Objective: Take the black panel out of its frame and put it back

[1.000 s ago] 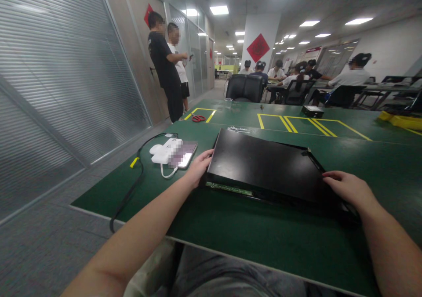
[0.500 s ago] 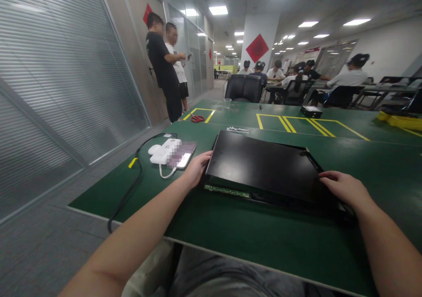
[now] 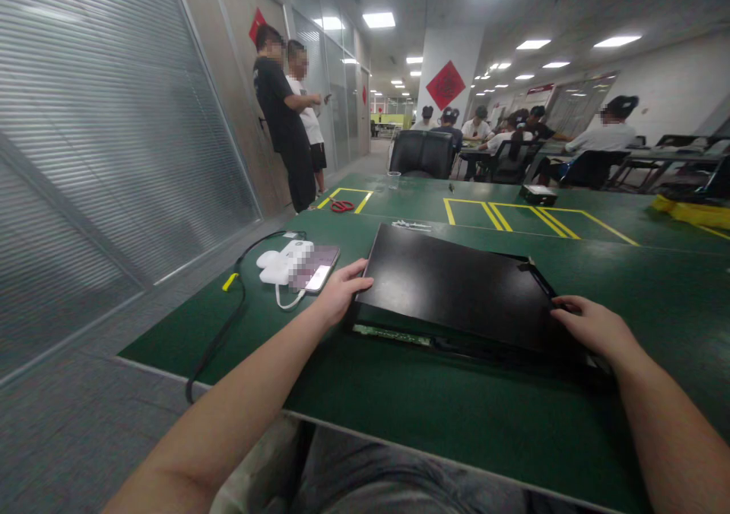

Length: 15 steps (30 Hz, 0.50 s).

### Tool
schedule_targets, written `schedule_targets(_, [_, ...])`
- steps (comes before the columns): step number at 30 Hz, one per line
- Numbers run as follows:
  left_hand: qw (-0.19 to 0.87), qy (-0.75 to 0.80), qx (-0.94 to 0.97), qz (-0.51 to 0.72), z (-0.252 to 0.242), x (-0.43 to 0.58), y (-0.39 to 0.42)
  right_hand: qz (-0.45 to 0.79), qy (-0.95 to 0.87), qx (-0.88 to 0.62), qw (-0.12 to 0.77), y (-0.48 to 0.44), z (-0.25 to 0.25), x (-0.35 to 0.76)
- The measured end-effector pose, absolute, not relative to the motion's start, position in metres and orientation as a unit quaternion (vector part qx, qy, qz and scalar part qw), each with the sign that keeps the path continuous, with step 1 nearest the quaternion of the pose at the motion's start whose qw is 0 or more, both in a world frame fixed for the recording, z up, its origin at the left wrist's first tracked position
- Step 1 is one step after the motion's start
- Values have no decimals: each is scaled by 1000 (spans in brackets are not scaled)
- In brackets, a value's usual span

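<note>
A flat black panel (image 3: 456, 286) lies on the green table (image 3: 445, 415) in front of me, its near edge raised a little above a green circuit strip (image 3: 393, 337). My left hand (image 3: 341, 292) grips the panel's near left corner, thumb on top. My right hand (image 3: 593, 328) holds the near right corner, fingers curled over the edge.
A phone and a white charger (image 3: 296, 265) with a black cable (image 3: 228, 324) lie left of the panel. Red scissors (image 3: 343, 205), a plastic cup (image 3: 394, 179) and a small black box (image 3: 538, 193) sit farther back. Two people stand at the left wall; others sit at far tables.
The near edge of the black panel has lifted slightly off the part beneath it. Both hands keep their hold on the corners.
</note>
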<state>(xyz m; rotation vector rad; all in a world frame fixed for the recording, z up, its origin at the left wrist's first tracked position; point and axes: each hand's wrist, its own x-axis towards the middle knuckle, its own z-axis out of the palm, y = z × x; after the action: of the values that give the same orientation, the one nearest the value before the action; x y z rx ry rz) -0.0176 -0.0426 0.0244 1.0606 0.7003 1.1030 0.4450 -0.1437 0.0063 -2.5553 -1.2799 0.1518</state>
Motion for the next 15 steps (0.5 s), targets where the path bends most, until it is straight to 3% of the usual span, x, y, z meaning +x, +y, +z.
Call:
schedule_targets(11, [651,239,507,512,29,-17,-47,98,-353,-885,286,-138,5,461])
schedule_targets(15, [663,226,504,505,30,-17,-49,146,-269,-863,401,-141,7,455])
